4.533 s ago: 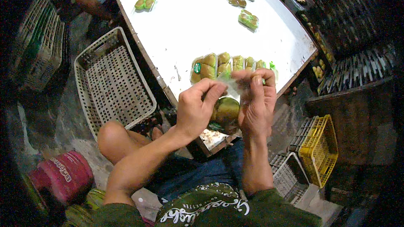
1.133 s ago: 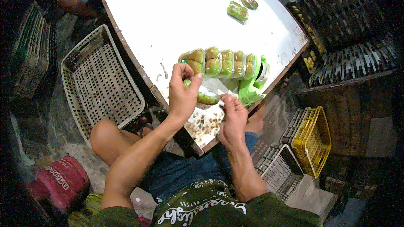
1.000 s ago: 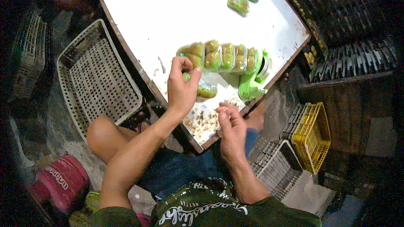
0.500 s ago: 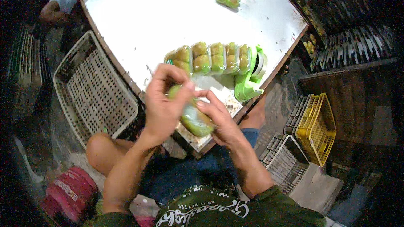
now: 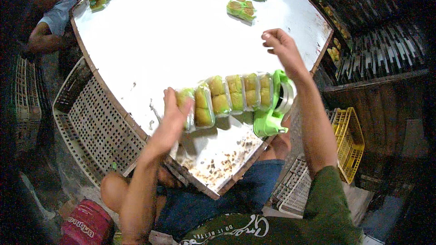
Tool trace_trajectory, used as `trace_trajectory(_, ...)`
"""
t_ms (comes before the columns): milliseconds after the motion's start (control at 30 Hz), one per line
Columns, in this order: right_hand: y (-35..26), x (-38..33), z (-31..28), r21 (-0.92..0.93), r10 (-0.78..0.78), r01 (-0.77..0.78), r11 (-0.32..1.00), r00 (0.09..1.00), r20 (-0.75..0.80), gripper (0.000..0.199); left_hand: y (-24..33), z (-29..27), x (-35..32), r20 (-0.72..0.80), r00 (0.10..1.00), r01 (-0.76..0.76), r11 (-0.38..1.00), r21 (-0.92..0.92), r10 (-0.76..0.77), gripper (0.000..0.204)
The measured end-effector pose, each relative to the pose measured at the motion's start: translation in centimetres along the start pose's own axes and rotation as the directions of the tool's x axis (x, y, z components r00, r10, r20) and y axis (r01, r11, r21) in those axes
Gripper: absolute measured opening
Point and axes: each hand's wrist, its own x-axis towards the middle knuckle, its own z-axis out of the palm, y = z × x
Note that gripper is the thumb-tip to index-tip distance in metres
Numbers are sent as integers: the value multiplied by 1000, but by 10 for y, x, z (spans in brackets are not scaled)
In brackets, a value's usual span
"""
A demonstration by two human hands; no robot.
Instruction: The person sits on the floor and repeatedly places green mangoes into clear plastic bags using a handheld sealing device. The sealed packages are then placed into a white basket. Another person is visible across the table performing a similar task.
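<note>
left hand (image 5: 175, 118) flat, fingers loose against end bun pack (image 5: 186, 109) of the row (image 5: 227, 97) left of the green tape dispenser (image 5: 272, 109); right hand (image 5: 281, 47) empty, half-curled beyond it; packs likely light, soft, slippery, best held by the sides

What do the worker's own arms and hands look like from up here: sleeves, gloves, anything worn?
Both hands are bare: no gloves, rings or watch show on the left hand or the right hand. Both forearms are uncovered. A short green sleeve covers the right upper arm; the left sleeve is out of view.
</note>
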Motion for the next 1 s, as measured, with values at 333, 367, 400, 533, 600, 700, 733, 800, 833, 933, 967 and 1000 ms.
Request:
trace_trajectory(333, 51, 149, -4, -38, 23, -23, 999, 1000, 1, 51, 11, 1, -12, -239, 969, 46, 993, -106, -70, 100)
trace_trajectory(367, 18, 137, 25, -40, -115, 120, 992, 989, 93, 47, 13, -6, -13, -289, 954, 55, 994, -91, -79, 99)
trace_trajectory(400, -28, 114, 51, -33, -256, 265, 964, 952, 170, 43, 17, -11, -15, -358, 934, -7, 1000, -29, -4, 98)
trace_trajectory(533, -147, -22, 125, -415, -457, 558, 718, 828, 324, 26, 30, -24, -25, -504, 694, -67, 743, 666, 515, 99)
trace_trajectory(600, -173, -93, 135, -243, -647, 744, 622, 664, 375, 31, 46, -34, -32, -437, 624, 82, 502, 861, 648, 89)
trace_trajectory(700, -161, -147, 152, -231, -756, 728, 646, 652, -60, 51, 53, -48, -58, -455, 827, -298, 944, 144, 330, 54)
trace_trajectory(733, -150, -160, 153, -202, -711, 683, 702, 687, -152, 64, 57, -45, -64, -396, 847, -393, 919, -17, 355, 46)
trace_trajectory(800, -136, -184, 158, 645, -217, 106, 757, 972, 95, 68, 63, -38, -70, -420, 840, -454, 869, -198, 343, 36)
trace_trajectory(833, -120, -196, 160, 533, -264, 193, 823, 963, 59, 67, 63, -33, -70, -505, 814, -440, 873, -212, 288, 35)
trace_trajectory(933, -108, -228, 161, 434, -307, 300, 850, 950, -57, 40, 54, -23, -81, -578, 759, -449, 884, -130, 300, 40)
trace_trajectory(967, -112, -230, 145, 471, -244, 239, 849, 968, -51, 33, 52, -14, -90, -567, 731, -483, 875, -37, 380, 39)
trace_trajectory(1000, -116, -233, 131, 508, -179, 177, 843, 983, -45, 27, 52, -6, -99, -546, 702, -514, 856, 56, 458, 39)
